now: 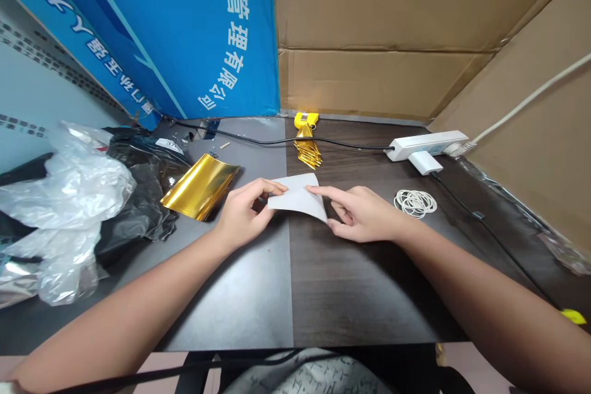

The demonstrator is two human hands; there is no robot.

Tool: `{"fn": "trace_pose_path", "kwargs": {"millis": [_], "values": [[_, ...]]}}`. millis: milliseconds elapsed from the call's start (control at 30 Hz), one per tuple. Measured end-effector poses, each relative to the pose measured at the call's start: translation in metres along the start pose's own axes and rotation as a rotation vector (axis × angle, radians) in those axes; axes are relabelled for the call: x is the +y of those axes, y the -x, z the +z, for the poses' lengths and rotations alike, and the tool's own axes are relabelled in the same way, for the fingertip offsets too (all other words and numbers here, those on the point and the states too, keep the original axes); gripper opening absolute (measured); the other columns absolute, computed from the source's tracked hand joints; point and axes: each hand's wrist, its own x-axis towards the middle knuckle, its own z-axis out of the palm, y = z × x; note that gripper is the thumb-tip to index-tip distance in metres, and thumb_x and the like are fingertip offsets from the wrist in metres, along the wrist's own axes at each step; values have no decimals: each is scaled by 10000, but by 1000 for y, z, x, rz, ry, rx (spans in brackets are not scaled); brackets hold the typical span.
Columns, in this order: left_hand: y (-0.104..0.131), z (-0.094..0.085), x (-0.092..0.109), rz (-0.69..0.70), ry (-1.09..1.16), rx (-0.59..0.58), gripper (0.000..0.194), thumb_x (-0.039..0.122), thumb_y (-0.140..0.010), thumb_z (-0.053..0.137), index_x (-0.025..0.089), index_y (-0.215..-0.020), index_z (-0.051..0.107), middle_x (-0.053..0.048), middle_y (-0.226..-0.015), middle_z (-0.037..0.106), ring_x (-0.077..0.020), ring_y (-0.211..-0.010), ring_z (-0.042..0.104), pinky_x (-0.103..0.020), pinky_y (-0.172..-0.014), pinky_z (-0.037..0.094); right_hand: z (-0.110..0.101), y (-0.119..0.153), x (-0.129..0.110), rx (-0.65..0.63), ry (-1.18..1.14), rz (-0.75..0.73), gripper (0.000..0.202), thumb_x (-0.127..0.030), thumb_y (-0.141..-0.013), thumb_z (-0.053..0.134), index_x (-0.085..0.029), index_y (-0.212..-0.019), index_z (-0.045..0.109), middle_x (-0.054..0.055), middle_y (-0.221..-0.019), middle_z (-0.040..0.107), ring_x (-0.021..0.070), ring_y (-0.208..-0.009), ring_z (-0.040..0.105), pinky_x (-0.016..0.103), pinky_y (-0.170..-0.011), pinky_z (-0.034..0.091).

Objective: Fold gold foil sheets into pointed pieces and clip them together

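Observation:
A small pale grey-white sheet of paper (298,196) is held just above the middle of the table, its near edge bowed. My left hand (247,212) grips its left end between thumb and fingers. At the right end, the index finger of my right hand (357,214) lies on top and the thumb is at the near corner; the other fingers are curled in. To the left of my left hand lies a curved stack of shiny gold foil paper (203,186). Folded gold pieces (307,149) lie beyond the sheet, touching a yellow tool-like object (306,120).
White rubber-band-like loops (415,203) lie to the right, near a white power strip (427,144) with a plugged-in charger (425,162). A black cable (258,141) crosses the back. Plastic bags (69,184) crowd the left. Cardboard walls (369,80) enclose the rear and right.

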Motion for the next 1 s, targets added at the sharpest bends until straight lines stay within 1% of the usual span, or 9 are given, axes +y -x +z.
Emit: {"fn": "trace_pose_path", "kwargs": {"millis": [67, 233, 333, 433, 533, 733, 867, 933, 1000], "values": [[0, -1, 0, 38, -39, -37, 114, 109, -848, 627, 179, -931, 661, -85, -1049, 752, -188, -948, 711, -250, -667, 506, 6, -1, 6, 4, 2, 33, 682, -193, -828, 637, -185, -1499, 512, -98, -545, 542, 93, -466, 442, 234, -540, 302], [0, -1, -1, 103, -54, -125, 168, 89, -849, 609, 179, -970, 683, -96, -1113, 729, -182, -1014, 694, -243, -710, 517, 18, -5, 16, 197, -113, 32, 566, -87, -799, 548, -262, -1311, 714, -16, -736, 716, 98, -527, 486, 240, -585, 365], [-1, 0, -5, 98, -35, -128, 140, 117, -871, 618, 178, -970, 696, -102, -1088, 715, -179, -992, 686, -262, -759, 537, 17, -7, 18, 270, -204, 68, 364, -219, -873, 609, -255, -1196, 774, 53, -984, 775, 151, -685, 632, 281, -654, 460], [-2, 0, -7, 79, -21, -114, 73, 180, -886, 659, 179, -939, 710, -105, -1081, 693, -192, -1008, 673, -306, -848, 544, 14, -9, 16, 326, -279, 115, 265, -349, -887, 658, -254, -1087, 803, 71, -1067, 768, 209, -854, 703, 330, -739, 527], [-2, 1, -5, 58, -21, -97, 50, 219, -880, 703, 184, -914, 716, -98, -1078, 673, -199, -1021, 654, -339, -913, 528, 15, -10, 11, 373, -368, 163, 241, -416, -886, 677, -242, -992, 805, 71, -1037, 767, 227, -915, 712, 356, -805, 559], [4, 9, -3, -28, 77, -85, 126, 279, -905, 707, 169, -851, 676, -94, -1090, 602, -185, -1020, 612, -309, -865, 526, 20, -11, 1, 469, -493, 211, 323, -512, -892, 685, -214, -776, 726, 66, -873, 718, 212, -816, 669, 361, -783, 554], [6, 18, -4, -123, 226, 56, 142, 292, -889, 728, 187, -952, 656, -94, -1198, 465, -187, -1098, 562, -260, -798, 560, 25, -13, -1, 518, -555, 231, 428, -533, -862, 711, -196, -626, 593, 50, -744, 625, 189, -724, 590, 345, -702, 512], [5, 24, -1, -210, 362, 113, 302, 316, -867, 756, 226, -1108, 598, -80, -1236, 416, -153, -1012, 582, -256, -770, 576, 27, -14, -2, 546, -599, 245, 440, -544, -836, 734, -196, -626, 565, 38, -710, 590, 175, -688, 560, 332, -665, 496], [3, 28, 5, -325, 516, 102, 497, 356, -846, 778, 271, -1232, 476, -67, -1246, 433, -105, -855, 599, -255, -724, 581, 29, -16, -4, 590, -651, 259, 420, -536, -805, 768, -202, -664, 555, 23, -695, 573, 156, -655, 542, 313, -634, 489]]}}
